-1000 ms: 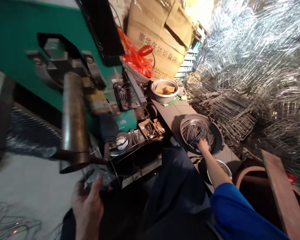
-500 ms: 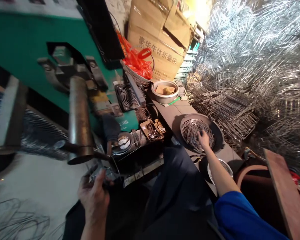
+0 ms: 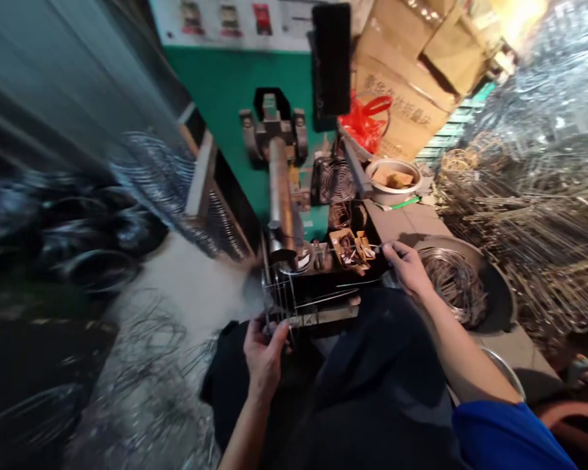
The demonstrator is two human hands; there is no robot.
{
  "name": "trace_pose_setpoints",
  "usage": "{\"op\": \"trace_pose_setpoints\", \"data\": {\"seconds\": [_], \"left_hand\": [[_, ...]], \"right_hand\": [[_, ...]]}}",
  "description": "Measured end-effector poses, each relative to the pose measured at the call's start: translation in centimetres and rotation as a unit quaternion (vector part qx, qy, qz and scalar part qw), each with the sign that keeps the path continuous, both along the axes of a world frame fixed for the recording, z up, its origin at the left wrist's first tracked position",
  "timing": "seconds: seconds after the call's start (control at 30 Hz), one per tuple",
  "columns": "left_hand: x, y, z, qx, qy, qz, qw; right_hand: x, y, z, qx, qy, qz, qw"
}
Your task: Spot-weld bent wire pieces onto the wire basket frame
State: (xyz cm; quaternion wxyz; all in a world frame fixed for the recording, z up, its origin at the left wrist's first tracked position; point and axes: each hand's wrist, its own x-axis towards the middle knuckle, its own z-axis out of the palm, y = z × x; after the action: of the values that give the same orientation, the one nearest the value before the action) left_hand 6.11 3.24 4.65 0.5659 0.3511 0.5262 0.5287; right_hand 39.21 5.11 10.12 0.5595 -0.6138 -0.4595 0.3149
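Observation:
My left hand (image 3: 265,349) is closed on a wire frame (image 3: 283,294) of thin metal rods, held low in front of the green machine (image 3: 225,78). The frame sits just below the end of the machine's metal cylinder (image 3: 280,196). To the right, my right hand (image 3: 408,269) pinches the end of a thin metal wire (image 3: 378,248), which points left over a small open cardboard box (image 3: 345,251). Beside my right wrist, a dark shallow pan (image 3: 506,297) holds many bent wires (image 3: 453,281).
A white bowl (image 3: 379,189) with yellowish pieces and a red plastic bag (image 3: 365,127) stand behind. Further back leans a large cardboard carton (image 3: 402,85). Wire racks (image 3: 534,228) are piled at right. Loose wires (image 3: 147,339) lie on the floor at left.
My right hand has left the pan of wires and moved left, now with a wire in its fingers. The view has turned left, and the wire frame in my left hand shows more clearly.

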Motion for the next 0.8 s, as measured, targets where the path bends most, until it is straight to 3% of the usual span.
{"op": "trace_pose_setpoints", "data": {"seconds": [0.27, 0.47, 0.8], "left_hand": [[-0.7, -0.8, -0.3, -0.009, -0.026, -0.014, 1.0], [-0.4, -0.8, -0.3, -0.019, -0.044, -0.024, 0.999], [0.1, 0.1, -0.8, -0.035, -0.064, -0.019, 0.997]], "right_hand": [[-5.4, -0.3, -5.2, 0.003, 0.152, 0.027, 0.988], [-6.3, 0.8, -6.6, -0.022, 0.128, 0.083, 0.988], [-6.0, 2.4, -8.5, -0.044, 0.116, 0.086, 0.989]]}}
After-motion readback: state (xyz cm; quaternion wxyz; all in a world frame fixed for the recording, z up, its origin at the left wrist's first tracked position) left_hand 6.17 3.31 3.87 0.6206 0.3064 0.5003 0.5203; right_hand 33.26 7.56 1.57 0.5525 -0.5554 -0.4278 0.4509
